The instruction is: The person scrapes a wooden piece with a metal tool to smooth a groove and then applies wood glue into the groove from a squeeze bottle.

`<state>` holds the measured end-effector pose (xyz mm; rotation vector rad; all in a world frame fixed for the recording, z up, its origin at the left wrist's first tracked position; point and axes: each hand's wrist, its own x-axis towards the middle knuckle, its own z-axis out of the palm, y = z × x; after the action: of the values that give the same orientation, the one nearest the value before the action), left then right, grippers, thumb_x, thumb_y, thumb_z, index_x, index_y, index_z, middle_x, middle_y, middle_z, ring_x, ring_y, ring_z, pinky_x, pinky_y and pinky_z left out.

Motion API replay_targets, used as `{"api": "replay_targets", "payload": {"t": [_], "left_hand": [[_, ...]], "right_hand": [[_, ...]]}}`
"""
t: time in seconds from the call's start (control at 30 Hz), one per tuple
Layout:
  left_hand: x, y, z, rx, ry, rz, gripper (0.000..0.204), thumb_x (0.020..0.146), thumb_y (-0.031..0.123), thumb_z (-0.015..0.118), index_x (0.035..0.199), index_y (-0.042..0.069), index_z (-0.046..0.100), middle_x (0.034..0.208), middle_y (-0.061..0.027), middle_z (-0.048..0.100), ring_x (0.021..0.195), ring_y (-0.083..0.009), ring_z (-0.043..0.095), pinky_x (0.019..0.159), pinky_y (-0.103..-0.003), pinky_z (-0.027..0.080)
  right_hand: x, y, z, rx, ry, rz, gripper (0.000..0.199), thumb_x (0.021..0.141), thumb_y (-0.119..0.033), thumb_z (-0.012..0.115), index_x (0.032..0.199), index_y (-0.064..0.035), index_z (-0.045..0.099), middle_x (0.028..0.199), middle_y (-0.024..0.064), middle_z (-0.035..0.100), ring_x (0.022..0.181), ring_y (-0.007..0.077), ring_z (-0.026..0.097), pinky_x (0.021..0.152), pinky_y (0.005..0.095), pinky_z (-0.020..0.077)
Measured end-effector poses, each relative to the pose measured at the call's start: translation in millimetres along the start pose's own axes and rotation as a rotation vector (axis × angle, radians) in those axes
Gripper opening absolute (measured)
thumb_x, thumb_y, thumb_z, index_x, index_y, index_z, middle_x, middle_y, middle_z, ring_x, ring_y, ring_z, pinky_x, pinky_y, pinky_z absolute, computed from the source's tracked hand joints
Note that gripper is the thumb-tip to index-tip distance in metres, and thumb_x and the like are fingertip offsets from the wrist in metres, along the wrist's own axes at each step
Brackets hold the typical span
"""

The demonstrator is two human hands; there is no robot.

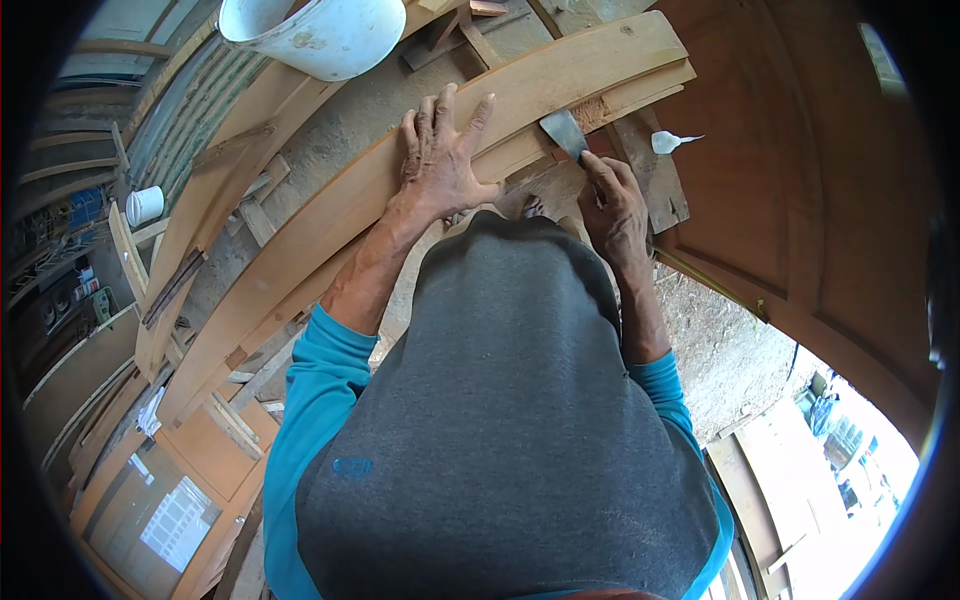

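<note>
Surface: a long pale timber board [330, 215] runs from 7 o'clock to 1 o'clock, with further planks beside and beneath it over a dusty concrete floor [725, 350]. Setting is an open workshop; a brown panelled door [800, 170] stands at 3 o'clock and a white bucket [325, 35] at 12 o'clock. Left hand [440, 160] lies flat on the board, fingers spread, gripping nothing. Right hand [612, 205] is closed on the handle of a putty knife [565, 132], its blade touching the board edge near 1 o'clock. A small white tube [668, 142] lies just beside it. The handle is hidden in the grip; the person's grey shirt covers the lower board
</note>
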<state>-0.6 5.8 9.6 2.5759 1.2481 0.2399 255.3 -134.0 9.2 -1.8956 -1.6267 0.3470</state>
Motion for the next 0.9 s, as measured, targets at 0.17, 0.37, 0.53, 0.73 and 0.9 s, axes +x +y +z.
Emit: {"api": "replay_targets", "payload": {"t": [0.17, 0.37, 0.53, 0.73, 0.9], "left_hand": [[0.5, 0.9, -2.0, 0.004, -0.019, -0.007, 0.131, 0.055, 0.043, 0.09, 0.174, 0.021, 0.04, 0.168, -0.0307, 0.03, 0.151, -0.0493, 0.032, 0.126, -0.065, 0.023], [1.3, 1.4, -3.4, -0.006, -0.031, -0.006, 0.132, 0.055, 0.043, 0.09, 0.175, 0.021, 0.039, 0.169, -0.0313, 0.03, 0.152, -0.0497, 0.032, 0.126, -0.065, 0.022], [0.9, 0.1, -3.1, 0.008, -0.022, -0.001, 0.131, 0.056, 0.042, 0.09, 0.175, 0.021, 0.038, 0.168, -0.0315, 0.03, 0.152, -0.0497, 0.031, 0.126, -0.065, 0.022], [2.3, 0.9, -2.3, -0.009, -0.021, 0.006, 0.13, 0.058, 0.042, 0.09, 0.175, 0.021, 0.038, 0.168, -0.0319, 0.03, 0.152, -0.0499, 0.031, 0.126, -0.065, 0.021], [1.5, 1.9, -4.2, -0.004, -0.025, 0.0, 0.13, 0.058, 0.042, 0.09, 0.175, 0.02, 0.038, 0.168, -0.0319, 0.031, 0.152, -0.0501, 0.031, 0.125, -0.066, 0.021]], "right_hand": [[-3.3, -7.0, 0.6, -0.054, 0.017, -0.095, 0.046, 0.094, 0.0, 0.073, 0.138, -0.0128, 0.076, 0.123, 0.0139, 0.074, 0.108, 0.0333, 0.075, 0.093, 0.0419, 0.0627], [-6.0, 0.3, 4.7, -0.028, 0.123, -0.04, 0.045, 0.097, 0.003, 0.071, 0.139, -0.0115, 0.076, 0.126, 0.0164, 0.073, 0.109, 0.034, 0.075, 0.093, 0.0427, 0.0623], [-8.8, -0.6, 12.3, 0.041, 0.088, -0.011, 0.045, 0.098, 0.004, 0.07, 0.14, -0.0105, 0.075, 0.126, 0.0171, 0.073, 0.112, 0.0345, 0.074, 0.095, 0.0438, 0.0612], [-15.5, -3.7, 17.6, -0.019, 0.025, -0.06, 0.051, 0.095, 0.004, 0.072, 0.144, -0.0115, 0.072, 0.126, 0.0171, 0.071, 0.114, 0.0361, 0.071, 0.099, 0.0444, 0.0598], [-17.4, -8.2, 17.3, -0.007, -0.035, -0.083, 0.055, 0.093, 0.004, 0.073, 0.145, -0.0122, 0.071, 0.127, 0.015, 0.071, 0.112, 0.0344, 0.07, 0.098, 0.0433, 0.0597]]}}
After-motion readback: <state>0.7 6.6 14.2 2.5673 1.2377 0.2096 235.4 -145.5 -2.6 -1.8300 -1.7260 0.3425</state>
